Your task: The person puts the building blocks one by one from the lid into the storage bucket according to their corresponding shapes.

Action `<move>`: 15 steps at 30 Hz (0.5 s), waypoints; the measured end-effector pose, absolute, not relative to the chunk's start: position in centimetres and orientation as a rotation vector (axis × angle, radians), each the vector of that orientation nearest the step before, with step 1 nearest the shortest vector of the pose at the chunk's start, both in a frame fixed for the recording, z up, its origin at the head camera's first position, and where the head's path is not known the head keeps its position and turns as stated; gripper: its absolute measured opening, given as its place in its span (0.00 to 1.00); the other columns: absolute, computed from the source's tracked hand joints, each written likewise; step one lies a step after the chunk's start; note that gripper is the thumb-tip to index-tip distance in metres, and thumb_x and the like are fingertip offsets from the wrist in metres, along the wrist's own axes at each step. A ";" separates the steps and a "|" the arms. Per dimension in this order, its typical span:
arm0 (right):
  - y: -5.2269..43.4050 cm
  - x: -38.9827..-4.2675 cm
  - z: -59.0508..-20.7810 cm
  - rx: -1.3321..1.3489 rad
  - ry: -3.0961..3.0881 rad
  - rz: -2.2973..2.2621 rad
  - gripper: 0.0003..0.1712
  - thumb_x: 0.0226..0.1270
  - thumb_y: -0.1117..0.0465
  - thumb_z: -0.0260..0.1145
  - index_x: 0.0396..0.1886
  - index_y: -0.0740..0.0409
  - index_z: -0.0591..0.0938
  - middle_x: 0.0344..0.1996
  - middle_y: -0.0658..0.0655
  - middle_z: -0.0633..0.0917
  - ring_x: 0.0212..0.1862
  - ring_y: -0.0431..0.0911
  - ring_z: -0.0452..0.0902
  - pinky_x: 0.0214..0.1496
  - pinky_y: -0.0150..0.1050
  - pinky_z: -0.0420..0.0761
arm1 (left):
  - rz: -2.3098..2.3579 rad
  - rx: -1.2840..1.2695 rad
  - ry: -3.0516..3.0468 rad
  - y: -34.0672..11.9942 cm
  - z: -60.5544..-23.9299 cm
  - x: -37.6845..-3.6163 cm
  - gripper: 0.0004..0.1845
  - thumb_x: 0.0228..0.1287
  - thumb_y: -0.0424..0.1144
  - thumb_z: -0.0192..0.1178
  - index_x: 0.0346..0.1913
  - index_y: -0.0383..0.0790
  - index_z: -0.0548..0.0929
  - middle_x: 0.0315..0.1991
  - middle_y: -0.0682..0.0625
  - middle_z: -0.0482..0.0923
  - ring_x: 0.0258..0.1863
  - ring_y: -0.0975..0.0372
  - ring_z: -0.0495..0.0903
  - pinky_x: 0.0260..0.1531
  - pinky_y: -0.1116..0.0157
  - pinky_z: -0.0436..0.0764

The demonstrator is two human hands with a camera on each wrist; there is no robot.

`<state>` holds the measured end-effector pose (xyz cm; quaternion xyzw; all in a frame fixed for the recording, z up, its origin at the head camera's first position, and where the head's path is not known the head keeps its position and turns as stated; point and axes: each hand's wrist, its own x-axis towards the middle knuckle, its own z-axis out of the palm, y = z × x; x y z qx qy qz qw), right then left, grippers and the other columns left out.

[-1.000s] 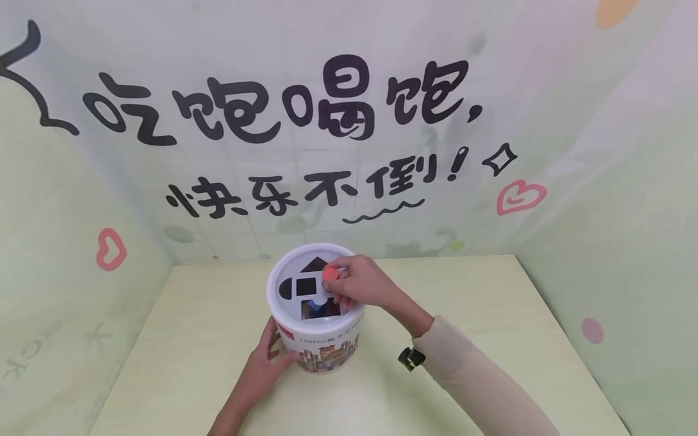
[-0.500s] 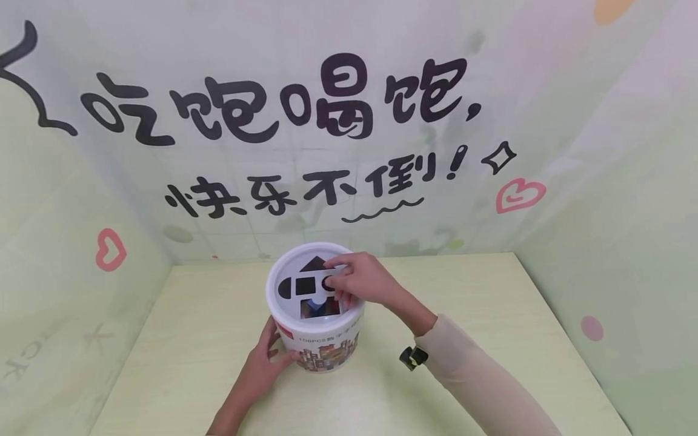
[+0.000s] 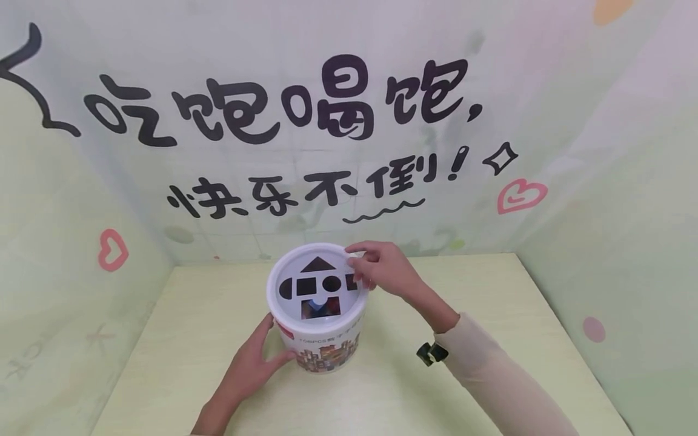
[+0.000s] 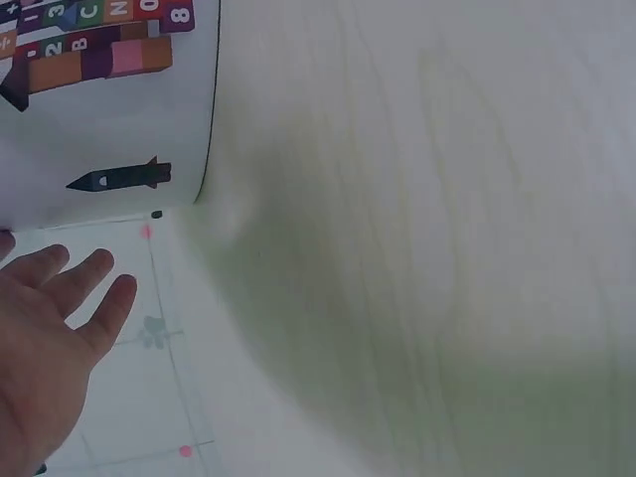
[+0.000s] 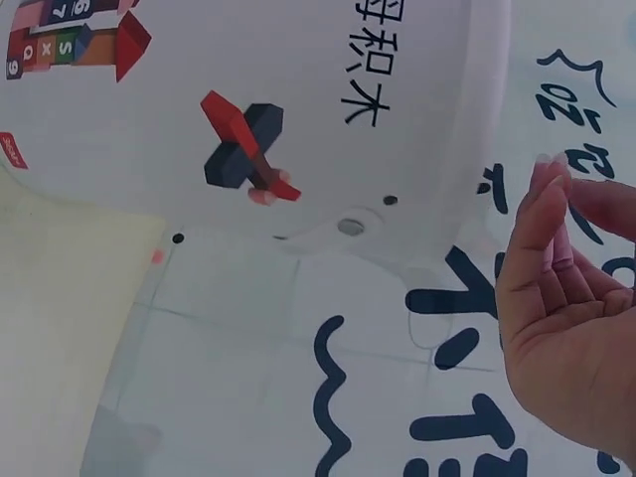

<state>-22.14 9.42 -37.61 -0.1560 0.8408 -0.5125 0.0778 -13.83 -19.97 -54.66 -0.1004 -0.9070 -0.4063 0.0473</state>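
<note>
Having dropped the red piece into the bucket (image 3: 319,339), my right hand (image 3: 382,272) lifts off its lid empty while my left hand (image 3: 248,369) rests flat against its side.

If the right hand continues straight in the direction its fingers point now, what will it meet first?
Probably the rim of the white plastic bucket lid. The right hand points left over the lid's right edge with nothing between them. Its height above the lid is unclear.

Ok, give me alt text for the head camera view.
A white shape-sorter bucket stands on a pale table; the left hand rests against its side, and the right hand is at the lid's far right rim, holding nothing.
</note>
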 end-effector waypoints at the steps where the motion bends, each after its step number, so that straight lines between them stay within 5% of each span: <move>1: 9.8 -22.0 -37.4 -0.479 2.548 -1.521 0.18 0.68 0.57 0.64 0.55 0.56 0.82 0.22 0.55 0.84 0.21 0.46 0.78 0.25 0.40 0.83 | -1.191 -0.322 -2.782 -20.1 -54.4 -13.8 0.51 0.55 0.62 0.67 0.78 0.55 0.52 0.73 0.44 0.61 0.69 0.44 0.64 0.62 0.39 0.69; 5: 11.3 -21.2 -36.9 -0.559 2.694 -1.423 0.20 0.68 0.56 0.64 0.57 0.56 0.81 0.23 0.51 0.85 0.25 0.44 0.80 0.27 0.39 0.83 | -0.987 -0.409 -2.811 -20.8 -53.3 -13.6 0.52 0.55 0.63 0.65 0.78 0.57 0.50 0.74 0.45 0.60 0.70 0.46 0.64 0.63 0.41 0.69; 10: 13.3 -20.0 -37.4 -0.712 3.050 -1.011 0.21 0.68 0.54 0.64 0.58 0.55 0.81 0.24 0.45 0.84 0.27 0.39 0.76 0.28 0.34 0.78 | -0.680 -0.536 -2.776 -21.7 -52.5 -13.6 0.51 0.56 0.61 0.66 0.76 0.42 0.56 0.71 0.41 0.64 0.66 0.45 0.69 0.60 0.44 0.73; 15: 14.9 -18.8 -39.2 -0.898 3.343 -0.386 0.22 0.66 0.53 0.65 0.56 0.57 0.81 0.31 0.50 0.86 0.31 0.43 0.82 0.25 0.37 0.81 | -0.315 -0.573 -2.733 -22.6 -52.3 -13.5 0.49 0.56 0.67 0.62 0.73 0.38 0.62 0.70 0.39 0.64 0.68 0.45 0.65 0.60 0.43 0.69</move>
